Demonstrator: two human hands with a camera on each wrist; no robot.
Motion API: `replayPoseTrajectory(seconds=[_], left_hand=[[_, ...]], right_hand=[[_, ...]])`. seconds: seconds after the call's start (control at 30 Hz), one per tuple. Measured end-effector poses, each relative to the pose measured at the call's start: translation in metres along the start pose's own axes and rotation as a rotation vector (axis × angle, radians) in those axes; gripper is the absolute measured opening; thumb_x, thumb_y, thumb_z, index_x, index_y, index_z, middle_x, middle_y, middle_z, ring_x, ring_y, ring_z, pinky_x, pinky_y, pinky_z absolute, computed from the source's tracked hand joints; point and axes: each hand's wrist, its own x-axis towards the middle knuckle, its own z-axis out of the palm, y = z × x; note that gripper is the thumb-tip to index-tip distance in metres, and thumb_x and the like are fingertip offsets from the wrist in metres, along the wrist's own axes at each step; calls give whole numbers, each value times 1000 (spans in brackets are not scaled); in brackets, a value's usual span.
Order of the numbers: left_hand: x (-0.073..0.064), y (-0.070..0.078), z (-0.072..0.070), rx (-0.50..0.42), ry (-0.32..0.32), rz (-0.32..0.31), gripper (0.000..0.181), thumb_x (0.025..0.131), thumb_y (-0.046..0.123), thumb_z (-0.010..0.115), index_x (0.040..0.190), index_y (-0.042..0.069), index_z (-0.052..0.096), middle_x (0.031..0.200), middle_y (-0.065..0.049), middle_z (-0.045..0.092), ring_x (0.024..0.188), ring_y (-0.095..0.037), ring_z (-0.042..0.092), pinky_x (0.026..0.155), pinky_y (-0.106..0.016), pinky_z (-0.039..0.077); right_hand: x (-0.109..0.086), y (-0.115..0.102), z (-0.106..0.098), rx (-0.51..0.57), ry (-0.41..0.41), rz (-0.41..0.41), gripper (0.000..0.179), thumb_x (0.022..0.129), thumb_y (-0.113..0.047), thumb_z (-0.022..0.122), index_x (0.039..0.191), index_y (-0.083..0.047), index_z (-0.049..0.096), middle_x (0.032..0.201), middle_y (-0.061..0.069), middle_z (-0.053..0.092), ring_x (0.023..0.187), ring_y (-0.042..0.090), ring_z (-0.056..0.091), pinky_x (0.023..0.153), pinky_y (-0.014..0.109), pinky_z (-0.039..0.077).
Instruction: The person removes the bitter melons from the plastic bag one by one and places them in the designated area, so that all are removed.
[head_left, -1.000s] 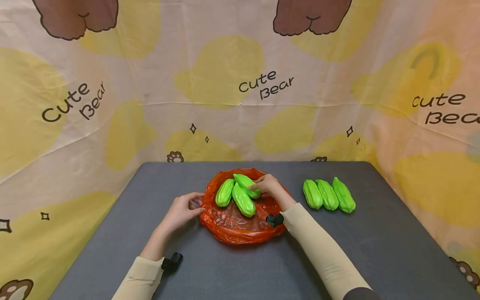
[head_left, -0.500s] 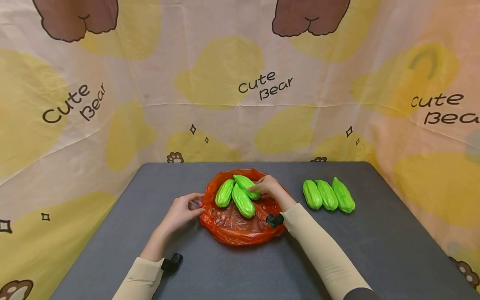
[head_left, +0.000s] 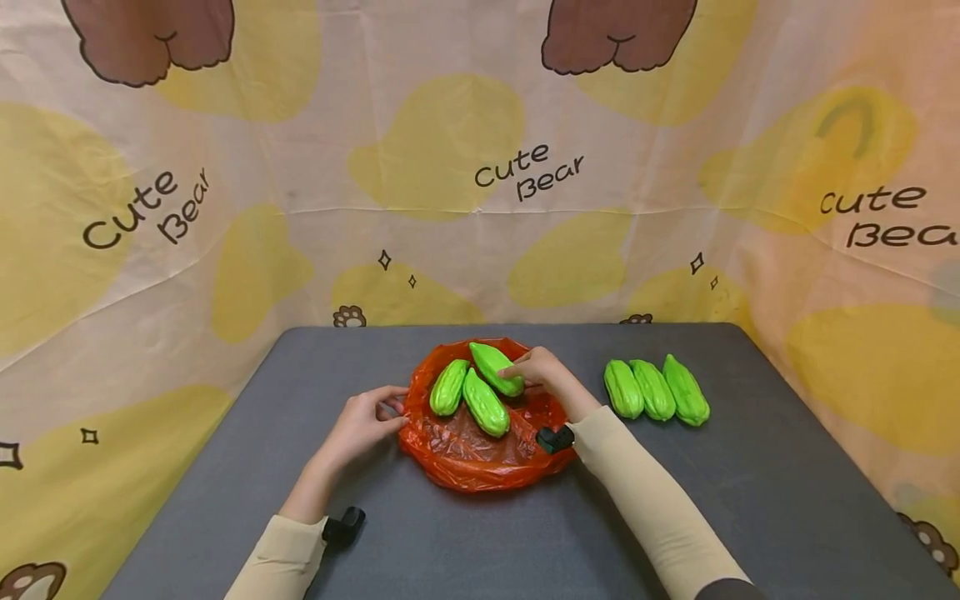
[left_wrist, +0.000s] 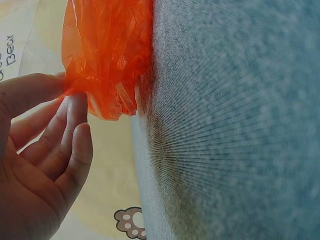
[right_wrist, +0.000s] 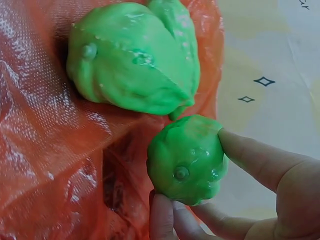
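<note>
A red plastic bag (head_left: 480, 475) lies spread wide on the table, its mouth facing up. At its left side my left hand (head_left: 369, 423) pinches the rim; in the left wrist view, thumb and forefinger meet on the bag's film (left_wrist: 107, 55). My right hand (head_left: 546, 377) holds a bright green ridged gourd (head_left: 491, 360) at its near end, over the back of the bag. Between thumb and fingers its round end (right_wrist: 187, 160) shows in the right wrist view. Two similar gourds lie inside the bag: one at the left (head_left: 449, 388), one in the middle (head_left: 486, 404).
Several more things stand about the grey table (head_left: 480, 550): three green gourds lie side by side at the right, the leftmost gourd (head_left: 624, 389) closest to the bag. A printed cloth (head_left: 435, 167) hangs around the table's back and sides.
The gourd in my right hand has risen slightly and shifted a little right and away from the middle gourd. My left hand stays at the bag's rim.
</note>
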Motion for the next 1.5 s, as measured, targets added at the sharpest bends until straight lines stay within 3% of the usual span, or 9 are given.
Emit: replayPoseTrajectory(seconds=[0.63, 1.5], left_hand=[[1, -4, 2, -2, -1, 6, 42, 80, 12, 73, 120, 8, 63, 89, -3, 66, 70, -11, 61, 60, -24, 48], [2, -3, 2, -3, -8, -3, 43, 80, 11, 72, 122, 8, 62, 90, -4, 66, 70, -12, 61, 59, -25, 48]], right_hand=[[-25, 3, -24, 32, -18, -60, 64, 83, -24, 73, 135, 3, 48, 142, 21, 42, 122, 36, 51, 95, 44, 47], [-62, 24, -56, -21, 17, -142, 62, 86, -30, 69, 132, 6, 50, 135, 24, 50, 113, 36, 58, 89, 41, 51]])
